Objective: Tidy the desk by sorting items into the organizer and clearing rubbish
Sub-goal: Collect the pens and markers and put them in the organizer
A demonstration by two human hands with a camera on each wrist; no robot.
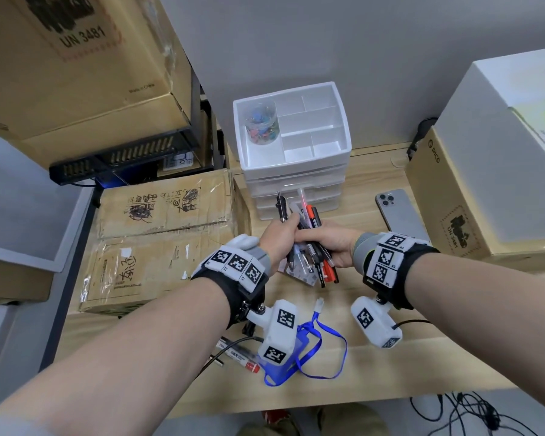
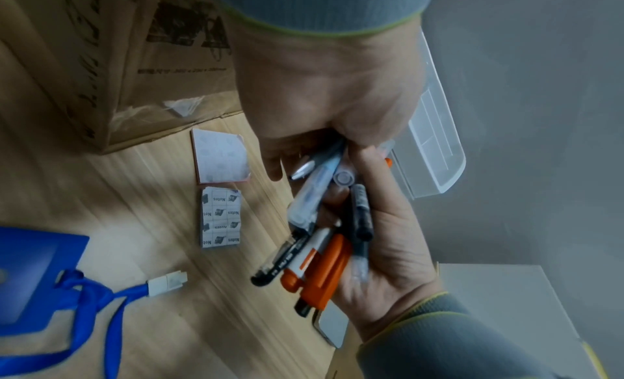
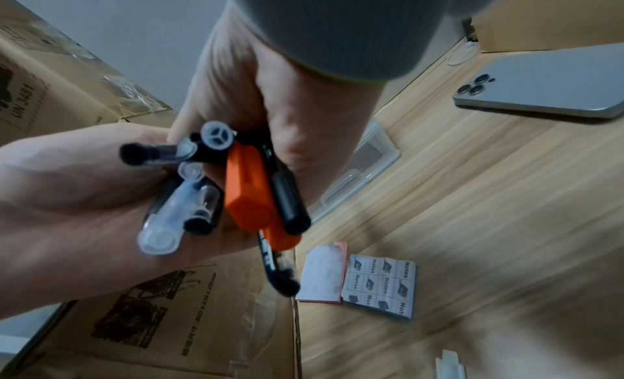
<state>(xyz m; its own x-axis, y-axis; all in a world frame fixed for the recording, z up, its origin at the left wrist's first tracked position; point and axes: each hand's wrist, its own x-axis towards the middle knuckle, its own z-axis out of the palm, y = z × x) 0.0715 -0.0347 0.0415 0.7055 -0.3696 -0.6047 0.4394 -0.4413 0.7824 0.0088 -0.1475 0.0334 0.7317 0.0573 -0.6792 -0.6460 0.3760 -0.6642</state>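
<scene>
A bundle of pens (image 1: 309, 247), black, clear and orange-capped, stands upright over the desk just in front of the white organizer (image 1: 340, 99). My left hand (image 1: 279, 237) grips the bundle from the left and my right hand (image 1: 328, 245) grips it from the right, fingers curled around it. In the left wrist view the pens (image 2: 320, 224) fan out between both palms; the right wrist view shows their ends (image 3: 249, 195) head-on. The organizer's top tray holds a clear tub of coloured clips (image 1: 262, 124); its other compartments show nothing inside. One more pen (image 1: 239, 355) lies near the front edge.
Two sticky note pads (image 2: 221, 155) (image 2: 221, 216) lie on the desk under my hands. A phone (image 1: 397, 212) lies face down on the right. A blue badge holder with lanyard (image 1: 309, 350) sits at the front. Cardboard boxes (image 1: 164, 209) crowd the left, another box (image 1: 447, 209) the right.
</scene>
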